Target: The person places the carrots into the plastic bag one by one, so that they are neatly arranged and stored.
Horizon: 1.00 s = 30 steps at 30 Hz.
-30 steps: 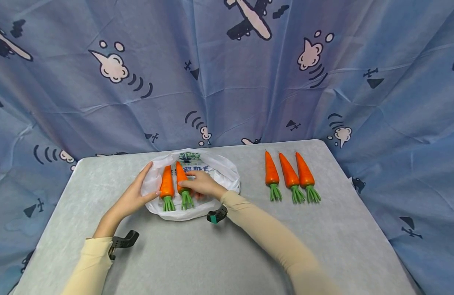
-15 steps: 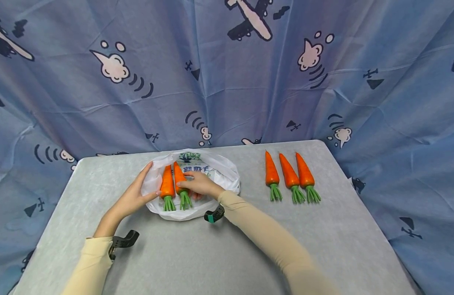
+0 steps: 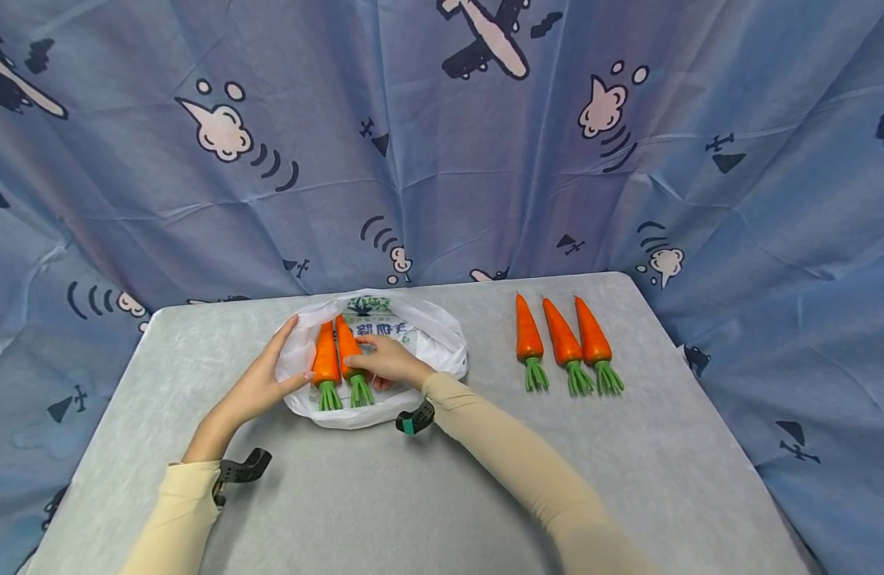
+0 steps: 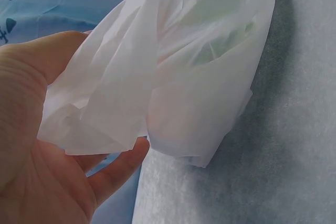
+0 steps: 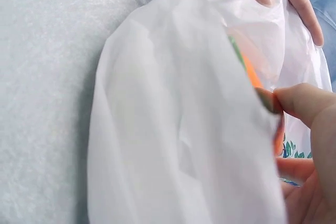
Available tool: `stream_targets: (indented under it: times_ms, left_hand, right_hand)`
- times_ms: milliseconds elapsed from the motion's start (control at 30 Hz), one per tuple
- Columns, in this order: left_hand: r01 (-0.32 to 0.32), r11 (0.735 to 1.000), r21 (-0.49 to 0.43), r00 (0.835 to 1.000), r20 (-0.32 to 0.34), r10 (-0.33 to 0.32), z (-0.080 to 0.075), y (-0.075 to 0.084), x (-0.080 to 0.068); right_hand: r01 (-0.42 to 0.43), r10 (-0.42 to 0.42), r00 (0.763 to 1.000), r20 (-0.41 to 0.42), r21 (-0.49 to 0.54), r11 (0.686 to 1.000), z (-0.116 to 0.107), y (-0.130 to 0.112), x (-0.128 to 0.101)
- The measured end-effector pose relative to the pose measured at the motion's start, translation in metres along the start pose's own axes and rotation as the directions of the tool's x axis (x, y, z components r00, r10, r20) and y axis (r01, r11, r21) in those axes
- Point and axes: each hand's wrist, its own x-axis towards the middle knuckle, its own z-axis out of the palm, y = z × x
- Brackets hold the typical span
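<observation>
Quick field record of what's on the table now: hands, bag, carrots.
left hand: holds the left edge of the white plastic bag
right hand: grips a carrot in the bag
second bag carrot: lies beside it
loose carrots: three in a row, right of the bag
surface: grey table

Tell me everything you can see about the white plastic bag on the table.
The white plastic bag is thin, crinkled and translucent, with green and blue print near its far side. It lies opened out on the grey table, left of centre. Two orange carrots with green tops rest in it. The left hand holds its left edge; the right hand reaches inside, gripping a carrot.
</observation>
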Motion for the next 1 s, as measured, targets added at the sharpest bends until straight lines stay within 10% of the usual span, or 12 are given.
stream_targets:
  times_ms: [1000]
  left_hand:
    - [0.007, 1.000, -0.011, 1.000, -0.004, -0.007, 0.0000, -0.0024, 0.0002]
  right_hand:
    - [0.024, -0.024, 1.000, 0.012, -0.039, 0.999, 0.0040, 0.0060, 0.0009]
